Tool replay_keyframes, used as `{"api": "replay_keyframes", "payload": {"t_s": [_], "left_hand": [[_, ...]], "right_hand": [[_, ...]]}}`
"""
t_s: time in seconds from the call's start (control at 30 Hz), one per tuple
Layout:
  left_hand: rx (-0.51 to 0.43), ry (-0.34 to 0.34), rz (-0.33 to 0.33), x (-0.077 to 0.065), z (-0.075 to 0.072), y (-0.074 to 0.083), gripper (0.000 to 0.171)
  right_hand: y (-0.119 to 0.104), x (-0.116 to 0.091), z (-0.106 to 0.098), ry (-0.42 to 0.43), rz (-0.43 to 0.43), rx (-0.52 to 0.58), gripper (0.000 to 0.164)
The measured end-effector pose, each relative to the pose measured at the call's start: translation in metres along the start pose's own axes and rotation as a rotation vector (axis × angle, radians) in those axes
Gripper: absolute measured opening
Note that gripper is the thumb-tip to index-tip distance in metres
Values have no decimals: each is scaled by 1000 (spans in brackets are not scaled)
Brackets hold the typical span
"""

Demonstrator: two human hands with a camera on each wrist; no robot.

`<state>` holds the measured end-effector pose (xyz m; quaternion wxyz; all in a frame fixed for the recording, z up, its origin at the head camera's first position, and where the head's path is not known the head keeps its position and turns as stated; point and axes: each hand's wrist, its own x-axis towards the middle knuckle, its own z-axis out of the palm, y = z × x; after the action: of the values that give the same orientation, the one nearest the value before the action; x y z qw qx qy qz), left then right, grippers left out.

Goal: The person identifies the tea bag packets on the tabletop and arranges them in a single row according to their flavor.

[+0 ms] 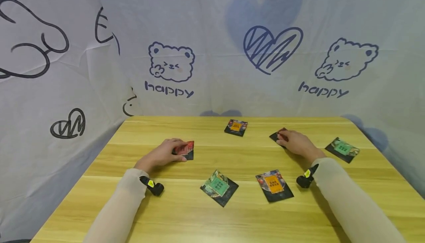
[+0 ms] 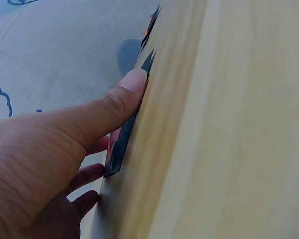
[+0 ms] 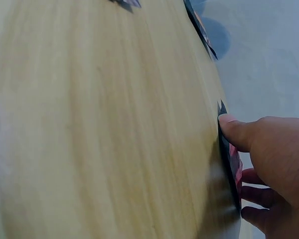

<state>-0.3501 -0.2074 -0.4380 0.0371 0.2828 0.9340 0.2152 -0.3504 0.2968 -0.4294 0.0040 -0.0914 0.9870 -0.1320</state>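
Six thin, flat packets with dark, jagged-cut edges lie scattered on a pale wooden table [image 1: 232, 217] with lengthwise grain.

Left hand [image 1: 162, 155]: fingers curled over the left red packet [image 1: 186, 149], thumb pressed along its near edge. The wrist view shows the thumb [image 2: 122, 94] flat against the dark edge, the other fingers tucked over the top. The packet lies on the table, left of centre.

Right hand [image 1: 297, 143]: covers most of the right red packet [image 1: 278, 134], fingers curled on it, thumb [image 3: 234, 132] at its edge. Only a dark corner and a little red show. It lies right of centre, toward the far side.

Around: orange packet [image 1: 236, 127] at the far middle, apart from both hands. A green packet [image 1: 342, 149] sits to the right, near the table edge. Closer in, between the forearms, a second green packet [image 1: 218, 187] and a second orange packet [image 1: 274, 185] lie side by side, not touching. Glossy printed faces, coloured square labels.

Each wrist carries a small black device with a yellow mark. Sleeves are pale and sheer.

Backdrop: white cloth [image 1: 212, 51] hung on three sides, creased, printed with bears, scribbled hearts and "happy".
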Motion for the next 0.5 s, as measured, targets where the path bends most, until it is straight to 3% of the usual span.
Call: {"api": "replay_keyframes", "payload": {"t_s": [0.23,0.5], "left_hand": [[-72,2,-12,-3,0,0,69],[-105,10,3,-3,1,-4,67]], "right_hand": [[1,0,0,-10,5,16,59],[1,-3,0,-1,-61,27,55]]}}
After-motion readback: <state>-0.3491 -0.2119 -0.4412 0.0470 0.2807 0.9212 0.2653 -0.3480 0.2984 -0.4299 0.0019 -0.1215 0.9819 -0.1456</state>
